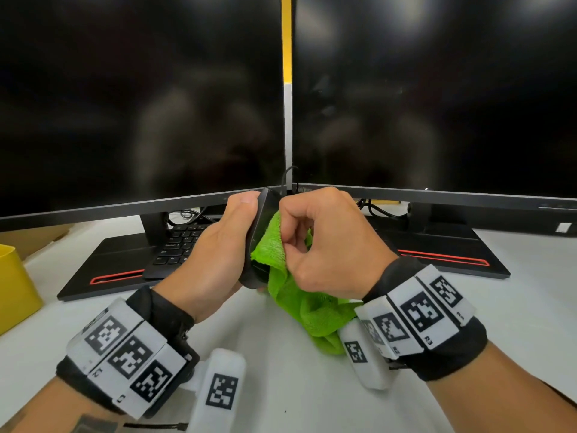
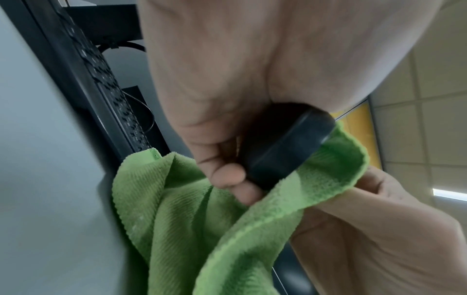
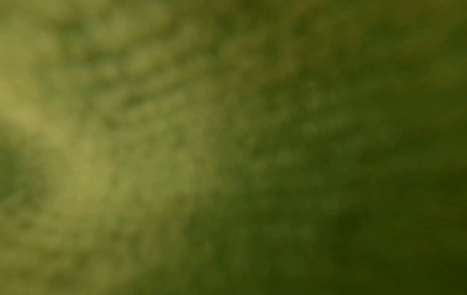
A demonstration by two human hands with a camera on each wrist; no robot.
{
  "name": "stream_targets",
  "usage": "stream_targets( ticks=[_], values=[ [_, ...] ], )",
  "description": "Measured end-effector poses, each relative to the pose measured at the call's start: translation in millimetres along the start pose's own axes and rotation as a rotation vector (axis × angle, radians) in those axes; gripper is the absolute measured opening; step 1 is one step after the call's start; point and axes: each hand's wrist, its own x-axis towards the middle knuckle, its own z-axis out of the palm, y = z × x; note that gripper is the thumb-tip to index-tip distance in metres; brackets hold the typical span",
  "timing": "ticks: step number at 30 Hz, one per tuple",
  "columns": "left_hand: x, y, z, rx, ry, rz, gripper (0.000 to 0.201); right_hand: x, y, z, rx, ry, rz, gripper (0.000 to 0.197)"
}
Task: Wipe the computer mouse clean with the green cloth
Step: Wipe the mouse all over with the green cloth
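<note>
Green cloth is bunched in my right hand, fingers curled tight on it, pressed against the black mouse. My left hand grips the mouse, lifted just in front of the keyboard.

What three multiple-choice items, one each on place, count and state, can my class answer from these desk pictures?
1. Where is the computer mouse?
A. in the left hand
B. on the keyboard
C. inside the yellow container

2. How many dark monitors stand behind the hands?
A. one
B. two
C. three

3. What is the green cloth doing?
A. lying folded on the desk
B. draped over a monitor
C. gripped by the right hand against the mouse

Answers: 1 A, the fingers curl round it; 2 B, two screens meet at the middle; 3 C, the head view shows the cloth pressed to the mouse.
</note>
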Motion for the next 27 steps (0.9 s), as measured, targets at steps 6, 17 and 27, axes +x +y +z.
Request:
stream_targets(
  ticks=[6,17,27],
  values=[
    [0,-3,-2,0.054,-0.039,0.038,0.067,0,-11,5,0.011,0.063,-0.04,0.02],
    [0,-2,2,-0.005,-0.009,0.019,0.055,-1,-11,7,-0.016,0.04,-0.002,0.018],
    [1,4,-5,-0.243,-0.035,-0.074,0.058,-1,-2,-2,-0.113,-0.066,0.093,0.019]
  ],
)
